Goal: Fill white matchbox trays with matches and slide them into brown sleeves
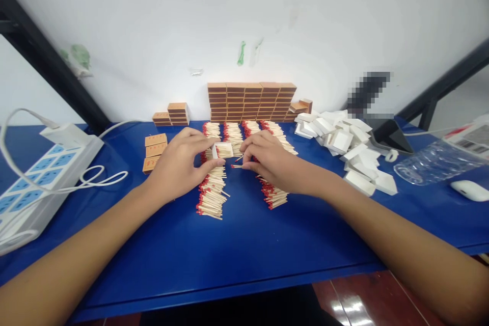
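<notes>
- Tray (pixel 224 145) of white card lies left of the fingertips of the right hand (pixel 269 157) and a little farther back, its long axis running roughly left to right.
- Left hand (pixel 178 165) is closed narrowly about the tray's left end, thumb on the near side and fingers beyond (whether matches beneath also bear its weight, I cannot tell).
- Right hand is drawn into a tight pinch on a match (pixel 236 166), red head pointing left; another stick shows just above it (perhaps in the same grip).
- Of the two, the left touches the tray, while the pinched match stays just apart from it.
- Sticks inside the tray lie lengthwise, red heads to the left.
- Loose matches (pixel 211 196) spread in a row under and in front of the left fingers.
- Beyond stand stacked matchboxes (pixel 252 102); white trays (pixel 340 137) heap rightward on the blue desk (pixel 244 254).
</notes>
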### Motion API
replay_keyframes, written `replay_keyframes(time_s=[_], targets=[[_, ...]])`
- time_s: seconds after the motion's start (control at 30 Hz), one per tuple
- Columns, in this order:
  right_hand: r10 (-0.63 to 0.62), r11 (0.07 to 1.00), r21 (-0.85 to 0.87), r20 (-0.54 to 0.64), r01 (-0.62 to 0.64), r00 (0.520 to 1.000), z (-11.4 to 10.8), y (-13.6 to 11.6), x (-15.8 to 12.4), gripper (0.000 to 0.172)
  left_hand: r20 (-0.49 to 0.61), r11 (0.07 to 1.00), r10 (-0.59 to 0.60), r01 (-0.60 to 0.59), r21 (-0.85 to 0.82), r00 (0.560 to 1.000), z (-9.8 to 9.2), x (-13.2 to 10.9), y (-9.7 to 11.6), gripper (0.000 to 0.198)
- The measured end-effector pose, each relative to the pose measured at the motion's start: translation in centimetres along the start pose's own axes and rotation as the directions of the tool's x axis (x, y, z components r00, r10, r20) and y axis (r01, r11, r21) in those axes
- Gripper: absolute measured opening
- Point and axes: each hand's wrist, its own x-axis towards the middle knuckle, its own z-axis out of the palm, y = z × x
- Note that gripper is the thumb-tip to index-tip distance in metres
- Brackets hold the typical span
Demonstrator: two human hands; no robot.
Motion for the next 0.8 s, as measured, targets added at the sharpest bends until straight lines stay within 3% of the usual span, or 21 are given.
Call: replay_keyframes(time_s=[0.13,0.3,0.5,0.67,0.8], targets=[[0.016,0.996,0.087,-0.115,-0.006,0.993,-0.8,-1.0,0.3,0.013,0.056,0.996,0.009,-0.004,-0.088,0.998,0.1,0.0,0.5,0.037],[0.006,0.998,0.056,-0.229,0.007,0.973,0.0,-1.6,0.7,0.011,0.08,0.961,-0.035,0.055,-0.27,0.996,0.1,0.0,1.7,0.036],[0.001,1.0,0.004,-0.357,0.0,0.934,-0.1,-0.8,0.8,0.011,-0.033,0.974,-0.133,0.124,-0.191,0.991,-0.2,0.1,1.4,0.038],[0.032,0.989,-0.135,-0.182,-0.057,0.983,0.6,1.1,0.6,0.01,-0.1,0.975,-0.196,0.184,-0.12,0.975,-0.5,0.4,0.9,0.037],[0.043,0.987,-0.153,-0.082,-0.055,0.996,1.5,1.7,0.7,0.009,-0.122,0.976,-0.208,0.199,-0.087,0.97,-0.3,0.4,0.8,0.037]])
